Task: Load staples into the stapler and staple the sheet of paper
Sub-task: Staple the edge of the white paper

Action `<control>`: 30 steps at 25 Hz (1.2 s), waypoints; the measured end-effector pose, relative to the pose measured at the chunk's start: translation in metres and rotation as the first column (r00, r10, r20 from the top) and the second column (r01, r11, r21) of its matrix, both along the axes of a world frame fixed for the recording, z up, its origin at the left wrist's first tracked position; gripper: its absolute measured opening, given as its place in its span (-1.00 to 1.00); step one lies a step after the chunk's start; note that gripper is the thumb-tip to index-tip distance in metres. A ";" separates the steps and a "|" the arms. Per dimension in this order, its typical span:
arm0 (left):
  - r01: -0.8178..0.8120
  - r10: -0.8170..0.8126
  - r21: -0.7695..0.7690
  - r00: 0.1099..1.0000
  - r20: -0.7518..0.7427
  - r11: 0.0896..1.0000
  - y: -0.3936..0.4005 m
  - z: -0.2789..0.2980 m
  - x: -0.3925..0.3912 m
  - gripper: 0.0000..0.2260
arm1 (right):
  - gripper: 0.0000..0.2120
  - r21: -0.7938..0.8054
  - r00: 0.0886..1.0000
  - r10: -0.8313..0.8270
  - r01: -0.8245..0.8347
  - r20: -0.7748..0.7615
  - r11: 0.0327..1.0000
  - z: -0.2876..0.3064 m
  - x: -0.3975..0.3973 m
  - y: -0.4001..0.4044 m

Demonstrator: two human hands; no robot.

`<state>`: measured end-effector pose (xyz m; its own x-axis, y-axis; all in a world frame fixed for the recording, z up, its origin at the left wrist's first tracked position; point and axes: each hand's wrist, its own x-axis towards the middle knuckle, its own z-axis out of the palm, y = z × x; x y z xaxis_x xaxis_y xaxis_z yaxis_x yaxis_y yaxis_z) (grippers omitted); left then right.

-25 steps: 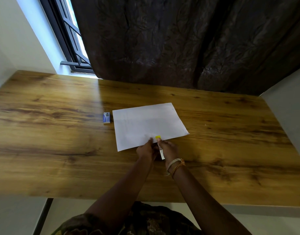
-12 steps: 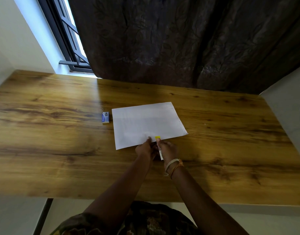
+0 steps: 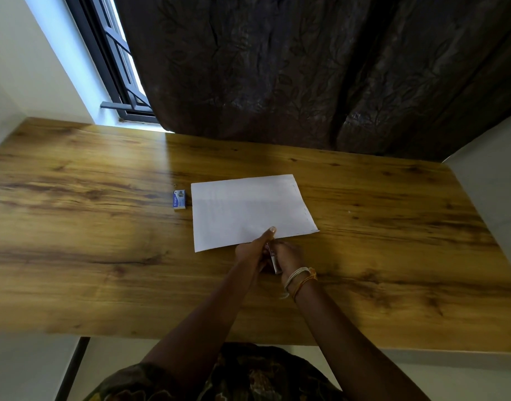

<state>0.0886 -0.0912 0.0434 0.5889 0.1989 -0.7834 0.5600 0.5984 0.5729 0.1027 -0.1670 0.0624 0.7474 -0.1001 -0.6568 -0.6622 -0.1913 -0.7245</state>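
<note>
A white sheet of paper (image 3: 248,209) lies flat in the middle of the wooden table (image 3: 104,256), with a row of staples along its right edge. At the sheet's near edge both hands meet around a small stapler (image 3: 273,259), of which only a thin metallic strip shows. My left hand (image 3: 253,250) covers the stapler's front, one finger reaching onto the paper. My right hand (image 3: 289,254), with bangles at the wrist, grips the stapler from the right. A small blue staple box (image 3: 179,199) rests just left of the sheet.
A dark curtain (image 3: 306,68) hangs behind the table's far edge, with a window (image 3: 115,68) at the back left. White walls close in on the left and right. The table's near edge runs close to my body.
My left hand has slid over the stapler's front, hiding its yellow tip, and a finger now reaches onto the paper. The sheet and staple box have stayed put.
</note>
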 end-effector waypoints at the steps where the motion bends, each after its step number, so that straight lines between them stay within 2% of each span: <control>1: 0.013 -0.013 0.001 1.000 -0.004 1.000 0.001 0.000 0.001 -0.46 | -0.79 0.054 1.000 -0.003 0.005 -0.025 0.999 -0.002 0.001 -0.003; 3: 0.014 -0.015 -0.013 1.000 -0.016 1.000 0.003 -0.001 0.004 -0.46 | -0.80 0.213 0.995 -0.068 0.083 -0.077 0.974 -0.004 0.001 -0.006; 4: 0.003 -0.003 -0.019 1.000 -0.025 1.000 0.004 -0.001 0.005 -0.47 | -0.79 0.243 0.992 -0.087 0.107 -0.094 0.964 -0.005 0.000 -0.006; 9: -0.036 0.035 -0.067 0.999 -0.016 0.997 0.003 0.001 0.004 -0.57 | -0.84 0.204 0.999 0.013 -0.005 -0.036 0.979 0.002 -0.003 -0.004; 10: -0.044 0.044 -0.100 0.999 -0.002 0.994 0.004 0.002 0.003 -0.63 | -0.77 0.229 0.999 0.033 -0.027 -0.022 0.973 0.001 -0.002 -0.008; 11: -0.053 0.055 -0.125 0.998 0.006 0.991 0.004 0.004 0.003 -0.69 | -0.71 0.311 0.999 0.029 -0.017 -0.034 0.950 0.001 -0.002 -0.011; 13: -0.067 0.067 -0.133 0.998 0.000 0.989 0.005 0.005 0.003 -0.79 | -0.72 0.498 0.996 -0.025 0.064 -0.084 0.865 0.003 -0.004 -0.018; 15: -0.069 0.071 -0.144 0.997 0.007 0.987 0.006 0.008 0.002 -0.83 | -0.76 0.523 0.989 -0.098 0.142 -0.111 0.840 0.001 -0.002 -0.025; 17: -0.060 0.066 -0.170 0.997 0.028 0.984 0.007 0.010 0.000 -0.82 | -0.77 0.376 0.988 -0.150 0.156 -0.047 0.913 0.001 0.003 -0.034; 19: -0.049 0.059 -0.183 0.997 0.049 0.982 0.008 0.011 -0.002 -0.79 | -0.74 0.059 0.986 -0.115 0.109 0.119 0.992 0.000 0.012 -0.053; 20: -0.043 0.055 -0.183 0.997 0.060 0.982 0.008 0.011 -0.002 -0.77 | -0.69 -0.122 0.972 -0.066 0.095 0.226 0.988 -0.003 0.016 -0.065; 22: -0.027 0.041 -0.172 0.996 0.074 0.985 0.008 0.010 -0.003 -0.72 | -0.72 -0.416 0.927 0.088 0.078 0.366 0.906 -0.005 0.021 -0.091; 24: -0.003 0.018 -0.161 0.996 0.089 0.987 0.009 0.009 -0.005 -0.68 | -0.75 -0.587 0.896 0.218 0.058 0.387 0.808 -0.008 0.027 -0.110; 27: 0.007 0.009 -0.153 0.995 0.102 0.988 0.007 0.009 -0.007 -0.66 | -0.70 -0.707 0.911 0.277 0.022 0.305 0.707 -0.010 0.038 -0.126; 29: -0.006 0.020 -0.146 0.995 0.099 0.989 0.007 0.010 -0.006 -0.67 | -0.55 -0.795 0.912 0.319 0.013 0.259 0.607 -0.010 0.037 -0.124; 30: -0.014 0.028 -0.144 0.995 0.095 0.990 0.006 0.010 -0.006 -0.67 | -0.46 -0.839 0.877 0.386 0.034 0.285 0.542 -0.010 0.033 -0.119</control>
<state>0.0828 -0.0850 0.0537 0.6597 0.1022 -0.7445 0.4930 0.6889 0.5314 0.1356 -0.2860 0.0528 0.9667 -0.2560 -0.0072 -0.2410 -0.8999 -0.3634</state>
